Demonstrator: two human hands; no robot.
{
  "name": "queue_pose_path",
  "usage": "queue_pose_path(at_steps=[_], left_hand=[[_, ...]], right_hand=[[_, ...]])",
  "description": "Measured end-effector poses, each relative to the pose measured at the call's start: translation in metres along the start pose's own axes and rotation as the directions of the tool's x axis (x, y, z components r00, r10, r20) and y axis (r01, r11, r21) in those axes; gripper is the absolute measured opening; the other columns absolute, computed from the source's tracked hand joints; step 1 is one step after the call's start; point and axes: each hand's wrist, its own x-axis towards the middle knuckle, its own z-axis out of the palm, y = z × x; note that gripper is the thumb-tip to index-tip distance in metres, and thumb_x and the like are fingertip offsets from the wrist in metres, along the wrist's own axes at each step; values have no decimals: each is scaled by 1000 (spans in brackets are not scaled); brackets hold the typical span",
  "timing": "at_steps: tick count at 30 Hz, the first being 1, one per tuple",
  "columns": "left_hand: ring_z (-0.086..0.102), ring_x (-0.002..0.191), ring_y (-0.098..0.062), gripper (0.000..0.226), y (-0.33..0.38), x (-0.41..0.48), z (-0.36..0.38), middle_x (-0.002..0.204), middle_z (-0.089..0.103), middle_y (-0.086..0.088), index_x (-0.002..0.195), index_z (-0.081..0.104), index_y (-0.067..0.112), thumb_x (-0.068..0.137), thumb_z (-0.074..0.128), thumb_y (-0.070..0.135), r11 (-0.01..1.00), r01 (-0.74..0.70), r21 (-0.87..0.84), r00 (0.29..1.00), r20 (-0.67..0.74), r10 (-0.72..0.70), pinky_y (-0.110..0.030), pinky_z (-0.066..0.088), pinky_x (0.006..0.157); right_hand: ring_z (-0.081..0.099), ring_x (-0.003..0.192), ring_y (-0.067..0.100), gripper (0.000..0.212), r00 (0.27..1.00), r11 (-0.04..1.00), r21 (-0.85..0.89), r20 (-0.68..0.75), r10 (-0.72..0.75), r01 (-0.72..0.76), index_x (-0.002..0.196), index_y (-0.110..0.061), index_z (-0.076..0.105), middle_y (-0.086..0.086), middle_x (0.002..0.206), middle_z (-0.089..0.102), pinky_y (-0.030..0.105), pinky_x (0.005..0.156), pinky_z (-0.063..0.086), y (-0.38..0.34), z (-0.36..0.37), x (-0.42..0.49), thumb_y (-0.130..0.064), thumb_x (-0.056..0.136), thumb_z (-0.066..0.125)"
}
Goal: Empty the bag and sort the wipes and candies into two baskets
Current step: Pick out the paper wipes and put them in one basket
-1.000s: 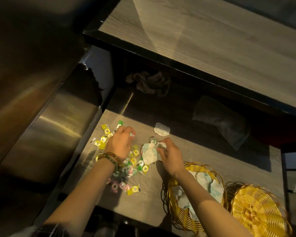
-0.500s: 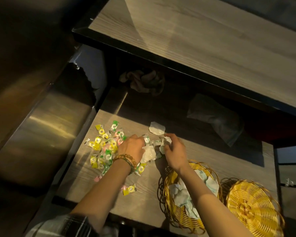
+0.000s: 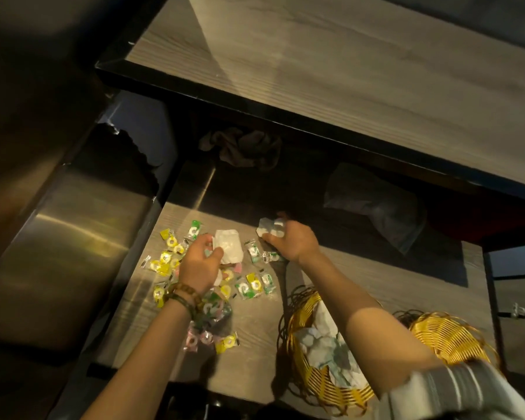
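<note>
**Both hands on wipes above the candy pile**

While the candies (image 3: 194, 286) lay scattered on the wooden table (image 3: 255, 368), the left hand (image 3: 199, 265) was curled around a white wipe packet (image 3: 228, 245) at the pile's far edge. Just right of the pile, the right hand (image 3: 294, 242) was closed on another wipe (image 3: 270, 227). Nearer the person and right of the pile stood a gold wire basket (image 3: 312, 380) holding wipes; a second basket (image 3: 449, 338) sat beyond it, further right, with no contents showing.
</note>
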Motion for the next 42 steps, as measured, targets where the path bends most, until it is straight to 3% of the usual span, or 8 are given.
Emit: queue_pose_path(at_steps=[4,10,13,18,25,32,35,42], left_hand=[[57,78,-27,23,-6,-10,-8,94,59,-12,87,58,22,88,48,0,999,27,-40,1000,7,-27,-28,52,60],[54,84,-20,25,-10,-64,10,99,58,-8,95,59,18,89,49,-4,995,-87,-47,983,158,94,-22,45,62],[61,77,-7,19,-7,-102,37,97,60,-6,103,56,15,87,57,25,986,-165,-28,918,360,164,-11,49,60],[61,107,-25,32,-32,-137,105,116,63,-1,103,55,44,71,58,41,992,-96,86,855,518,37,-52,50,94],[35,133,-24,76,-32,-153,133,144,33,-8,134,30,34,71,47,-5,947,-235,217,865,490,102,-38,27,116],[44,124,-25,73,-10,-139,134,136,41,-12,139,28,16,78,53,-14,875,-369,314,887,401,230,-30,34,105],[58,106,-21,60,0,-130,139,121,57,-5,136,34,19,85,57,-4,884,-367,289,869,445,215,-32,49,91],[44,117,-21,48,-10,-118,135,129,47,-5,141,31,27,95,43,31,265,-592,761,805,541,243,-33,46,91]], right_hand=[[58,99,27,29,995,987,-155,85,56,-42,105,-10,59,12,106,64,36,78,45,-5,2,7,-35,90,53],[58,89,17,24,972,849,526,-221,74,55,102,-18,58,1,99,62,34,76,50,33,-30,-65,-31,83,65],[63,86,14,15,955,764,640,-269,127,78,91,-29,57,0,94,65,27,71,52,82,-42,-136,-31,81,68],[60,93,9,22,933,665,744,-194,301,-60,98,-22,58,-2,100,64,19,78,50,139,-4,-215,-21,80,70],[45,104,18,47,977,985,171,-210,23,13,129,-24,44,4,125,31,23,90,37,150,54,-232,-33,84,55],[58,97,16,33,944,907,418,-318,86,59,117,-29,44,-1,110,60,38,81,50,150,53,-234,-21,86,51],[59,83,17,19,920,973,220,-392,23,69,104,-28,50,-1,93,64,35,65,50,148,49,-230,-40,89,47],[56,73,21,32,933,997,-74,-360,-9,-19,98,-24,54,0,87,59,32,57,47,150,53,-227,-29,70,70]])
